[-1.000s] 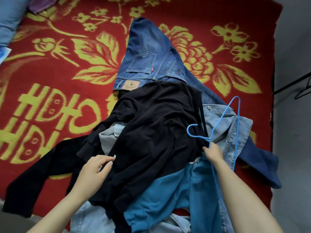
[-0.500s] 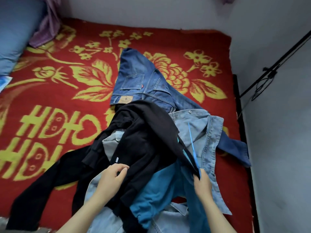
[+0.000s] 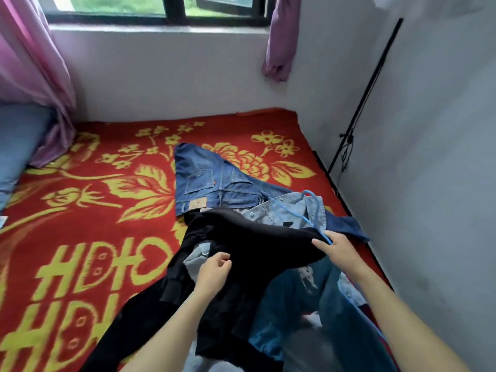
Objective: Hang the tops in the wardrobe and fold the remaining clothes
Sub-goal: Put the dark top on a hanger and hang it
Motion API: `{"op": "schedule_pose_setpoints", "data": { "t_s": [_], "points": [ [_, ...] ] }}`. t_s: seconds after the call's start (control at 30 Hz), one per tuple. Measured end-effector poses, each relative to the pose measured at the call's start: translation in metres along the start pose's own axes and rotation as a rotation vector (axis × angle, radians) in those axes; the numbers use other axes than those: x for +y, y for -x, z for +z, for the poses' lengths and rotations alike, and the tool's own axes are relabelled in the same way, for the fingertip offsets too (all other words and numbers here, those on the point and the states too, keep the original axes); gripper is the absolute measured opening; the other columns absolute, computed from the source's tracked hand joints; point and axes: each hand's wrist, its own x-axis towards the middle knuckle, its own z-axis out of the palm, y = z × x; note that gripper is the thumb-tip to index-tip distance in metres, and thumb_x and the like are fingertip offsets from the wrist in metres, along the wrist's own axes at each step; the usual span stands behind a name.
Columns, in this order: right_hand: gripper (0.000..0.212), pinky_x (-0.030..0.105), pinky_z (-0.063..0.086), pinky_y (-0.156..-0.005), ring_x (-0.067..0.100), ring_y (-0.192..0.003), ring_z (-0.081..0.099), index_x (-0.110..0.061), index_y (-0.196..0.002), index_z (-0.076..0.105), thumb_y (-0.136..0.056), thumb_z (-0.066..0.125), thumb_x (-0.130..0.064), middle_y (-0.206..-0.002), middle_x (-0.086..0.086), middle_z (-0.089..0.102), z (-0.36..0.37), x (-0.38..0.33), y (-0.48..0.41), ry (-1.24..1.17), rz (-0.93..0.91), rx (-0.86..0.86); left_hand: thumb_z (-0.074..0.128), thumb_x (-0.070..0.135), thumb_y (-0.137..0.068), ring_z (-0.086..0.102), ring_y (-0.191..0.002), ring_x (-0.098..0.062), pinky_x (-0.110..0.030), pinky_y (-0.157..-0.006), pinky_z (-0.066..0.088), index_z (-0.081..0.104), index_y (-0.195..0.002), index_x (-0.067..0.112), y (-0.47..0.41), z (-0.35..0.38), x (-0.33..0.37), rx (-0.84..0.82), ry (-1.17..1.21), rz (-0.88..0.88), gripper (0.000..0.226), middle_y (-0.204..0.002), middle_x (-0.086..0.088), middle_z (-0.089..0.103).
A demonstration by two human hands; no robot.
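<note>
Red blanket (image 3: 80,210); black top (image 3: 255,237) hides most of hanger (image 3: 308,191).

I see both bare forearms reaching forward from the bottom edge, the 2 hands near each other. My left hand (image 3: 214,272) is knuckles-up, fingers curled in, thumb pinching cloth of the black top (image 3: 255,237). My right hand (image 3: 339,251), further forward, lies palm-down and grips the blue hanger (image 3: 307,220), its forefinger stretched leftward.

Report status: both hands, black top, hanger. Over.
Left hand pinches black top. Right hand grips blue hanger at top's edge. Hanger outside top, over light denim shirt. Teal garment lies beneath top.
</note>
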Motion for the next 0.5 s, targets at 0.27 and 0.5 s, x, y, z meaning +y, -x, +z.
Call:
{"op": "schedule_pose_setpoints", "data": {
  "t_s": [0.27,0.5],
  "points": [
    [0.032,0.011,0.046,-0.061,-0.001,-0.062,0.062,-0.022,-0.073,0.069,-0.079,0.065,0.01,-0.064,-0.012,0.068,-0.062,-0.166,0.037,-0.14,-0.392,0.009,0.056,0.016,-0.093,0.048,-0.118,-0.026,-0.037,-0.102,0.036,0.054,-0.127,0.004,-0.001,-0.033,0.051,0.24,0.092,0.375,0.037,-0.123,-0.013,0.056],
    [0.038,0.011,0.049,-0.064,-0.001,-0.064,0.064,-0.034,-0.072,0.074,-0.071,0.07,0.004,-0.065,-0.014,0.068,-0.085,-0.262,0.068,-0.256,-0.678,-0.014,0.062,0.022,-0.089,0.039,-0.122,-0.009,-0.027,-0.104,0.028,0.042,-0.136,0.025,0.011,-0.08,0.126,0.152,0.265,0.747,0.052,-0.13,0.003,0.048]
  ]
}}
